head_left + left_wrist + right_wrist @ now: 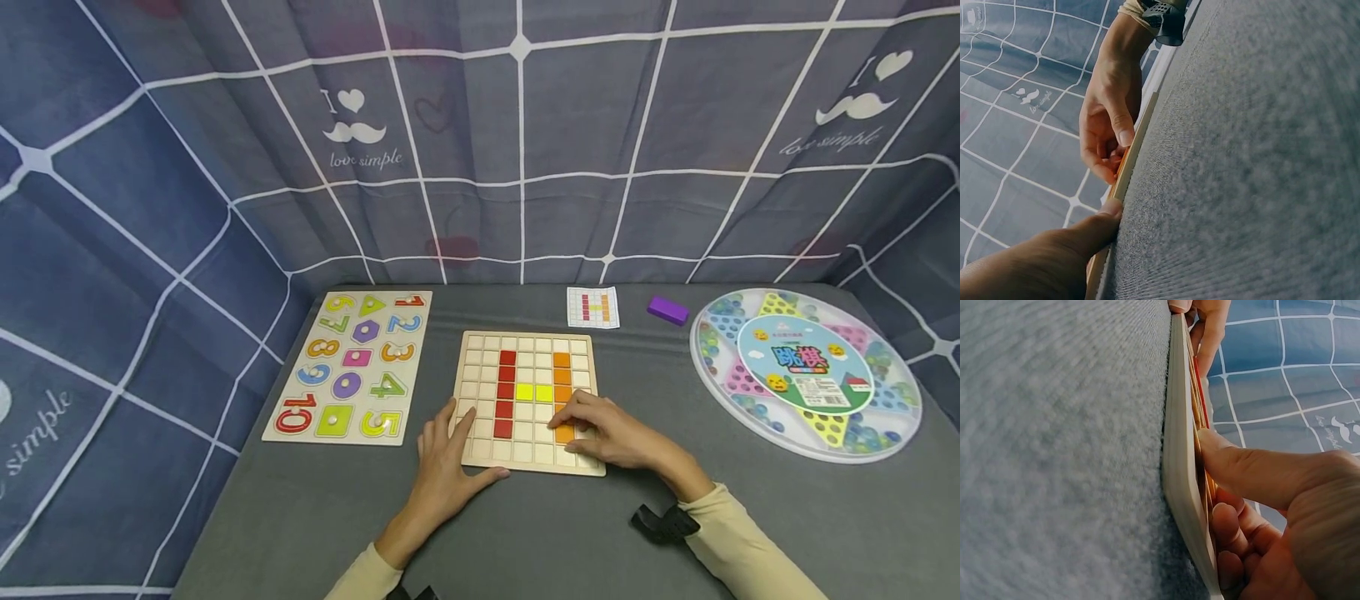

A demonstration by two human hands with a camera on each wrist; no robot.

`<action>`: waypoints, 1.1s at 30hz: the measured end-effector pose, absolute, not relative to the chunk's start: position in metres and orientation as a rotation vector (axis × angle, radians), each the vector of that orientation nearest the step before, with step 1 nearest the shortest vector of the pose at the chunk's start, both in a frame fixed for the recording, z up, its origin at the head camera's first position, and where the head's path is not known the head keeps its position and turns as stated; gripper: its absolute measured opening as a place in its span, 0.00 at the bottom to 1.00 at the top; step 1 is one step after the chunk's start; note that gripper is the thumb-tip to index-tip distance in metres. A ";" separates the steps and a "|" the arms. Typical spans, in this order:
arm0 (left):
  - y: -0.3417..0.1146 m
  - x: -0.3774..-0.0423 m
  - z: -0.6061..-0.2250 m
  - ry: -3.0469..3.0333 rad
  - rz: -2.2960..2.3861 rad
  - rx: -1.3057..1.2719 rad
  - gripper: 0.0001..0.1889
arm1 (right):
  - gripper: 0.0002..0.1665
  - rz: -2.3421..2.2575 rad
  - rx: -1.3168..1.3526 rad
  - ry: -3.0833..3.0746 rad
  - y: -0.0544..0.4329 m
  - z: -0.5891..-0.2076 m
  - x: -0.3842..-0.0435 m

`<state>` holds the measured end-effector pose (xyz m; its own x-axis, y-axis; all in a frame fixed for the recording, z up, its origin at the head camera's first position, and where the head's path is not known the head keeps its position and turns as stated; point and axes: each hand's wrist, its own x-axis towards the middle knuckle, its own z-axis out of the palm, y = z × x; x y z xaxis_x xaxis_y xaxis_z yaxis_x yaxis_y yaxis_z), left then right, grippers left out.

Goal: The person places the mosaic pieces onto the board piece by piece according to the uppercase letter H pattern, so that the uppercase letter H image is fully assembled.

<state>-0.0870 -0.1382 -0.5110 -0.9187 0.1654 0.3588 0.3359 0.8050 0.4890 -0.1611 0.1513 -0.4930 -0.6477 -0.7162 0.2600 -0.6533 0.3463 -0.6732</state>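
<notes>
A pale wooden grid board (pixel 480 454) lies on the table in front of me. On it are a red column (pixel 506 390), two yellow squares (pixel 533 392) and an orange strip (pixel 562 375). My left hand (pixel 442 475) rests at the board's near left corner, fingers spread over the left edge and thumb along the near edge. My right hand (pixel 611 429) has its thumb and bent fingers around the lower end of the orange strip, partly covering it. In the right wrist view, the right thumb (pixel 1247 465) touches down just inside the board's edge.
Left of the board lies a number-and-shape puzzle (pixel 352 367). Behind it sit a small pattern card (pixel 593 322) and a purple block (pixel 667 311). At the right is a round marble game board (pixel 806 375). A checked curtain (pixel 480 125) closes off the back and sides.
</notes>
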 end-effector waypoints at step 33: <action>-0.137 -0.089 -0.512 -2.688 -0.832 -0.379 0.52 | 0.16 -1.429 -1.232 2.269 0.163 -0.497 -0.171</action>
